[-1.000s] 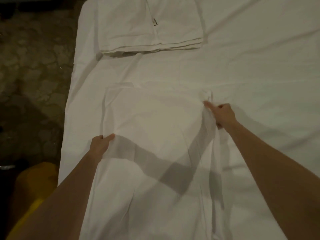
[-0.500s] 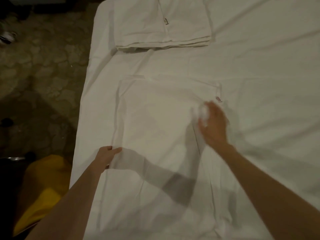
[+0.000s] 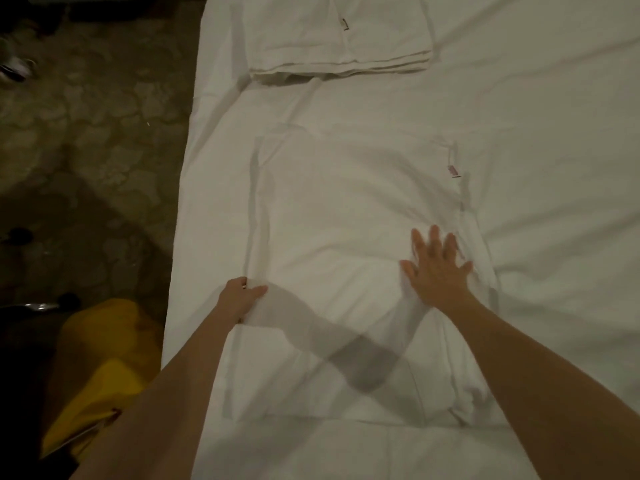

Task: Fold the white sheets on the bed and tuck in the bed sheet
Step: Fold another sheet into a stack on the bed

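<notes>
Right hand presses flat, fingers spread, on a half-folded white sheet; left hand pinches its left edge.

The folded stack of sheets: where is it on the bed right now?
In the head view, the folded stack of sheets lies at the top of the frame near the bed's left edge, beyond both hands.

Floor left of the bed, dim, mottled stone-like pattern. Yellow object low at left on the floor, close to the bed's side, kind unclear. Dark item with a shiny metal bit just above it. Pale shoe-like thing at far left edge.
</notes>
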{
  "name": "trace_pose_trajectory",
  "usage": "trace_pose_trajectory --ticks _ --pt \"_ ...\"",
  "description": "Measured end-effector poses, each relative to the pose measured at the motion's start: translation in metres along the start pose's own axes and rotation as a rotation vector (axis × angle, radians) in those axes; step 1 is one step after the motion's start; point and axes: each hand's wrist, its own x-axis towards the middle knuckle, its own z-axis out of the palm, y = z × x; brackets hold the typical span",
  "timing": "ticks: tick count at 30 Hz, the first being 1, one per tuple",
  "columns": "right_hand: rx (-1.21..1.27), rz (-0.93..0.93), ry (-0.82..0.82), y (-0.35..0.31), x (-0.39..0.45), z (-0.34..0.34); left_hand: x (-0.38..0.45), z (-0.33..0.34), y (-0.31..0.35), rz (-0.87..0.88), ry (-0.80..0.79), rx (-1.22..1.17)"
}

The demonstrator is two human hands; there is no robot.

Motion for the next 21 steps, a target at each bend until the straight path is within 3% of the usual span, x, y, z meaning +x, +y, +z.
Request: trace_pose_trajectory --ticks 5,7,11,15,21 --pt "-0.006 0.042 -0.095 0.008 -0.014 -0.029 -0.022 -0.004 -0.011 0.093 -0.084 0.092" --pt "0.049 -0.001 -0.064 -0.027 -0.017 -0.048 -0.031 -0.002 -0.008 0.188 -0.075 0.108" --pt "0.487 -0.113 -0.095 -0.138 -0.036 -0.090 -0.063 0.016 0.014 0.396 -0.091 0.201" --pt "0.481 -0.186 -0.113 -0.208 -0.054 -0.115 -0.105 0.042 0.041 0.575 -0.166 0.251" --pt "0.300 -0.165 0.157 -0.154 -0.036 -0.147 -0.157 0.092 0.076 0.742 -0.292 0.103"
